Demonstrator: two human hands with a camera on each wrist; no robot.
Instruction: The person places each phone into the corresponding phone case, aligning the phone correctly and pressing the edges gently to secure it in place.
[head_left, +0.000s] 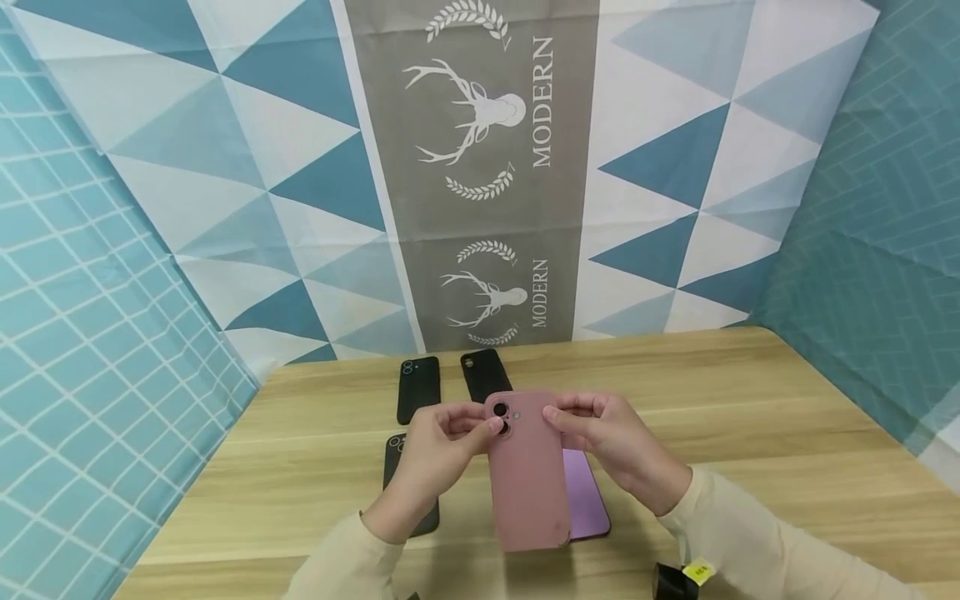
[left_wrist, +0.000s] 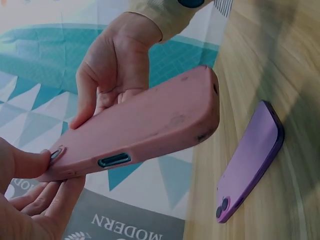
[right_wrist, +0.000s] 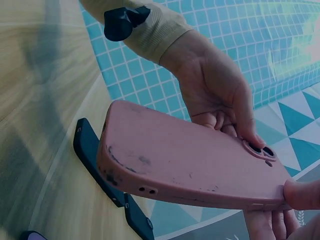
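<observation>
A scuffed pink phone case (head_left: 528, 483) is held up above the table between both hands, its back and camera openings facing the head camera. My left hand (head_left: 442, 446) pinches its upper left corner, thumb beside the camera openings. At the upper right edge, my right hand (head_left: 615, 442) pinches it between thumb and fingers. Dark wear marks show at the bottom corner of the case (right_wrist: 190, 155) in the right wrist view. Whether a phone sits inside, I cannot tell. Behind and below it lies a purple phone (head_left: 587, 500), partly covered in the head view but fully seen in the left wrist view.
On the wooden table (head_left: 750, 417) lie a black phone (head_left: 418, 389) at the back left, a black phone case (head_left: 484, 373) beside it, and another dark phone (head_left: 429, 518) partly behind my left forearm. Patterned cloth (head_left: 480, 167) hangs behind the table.
</observation>
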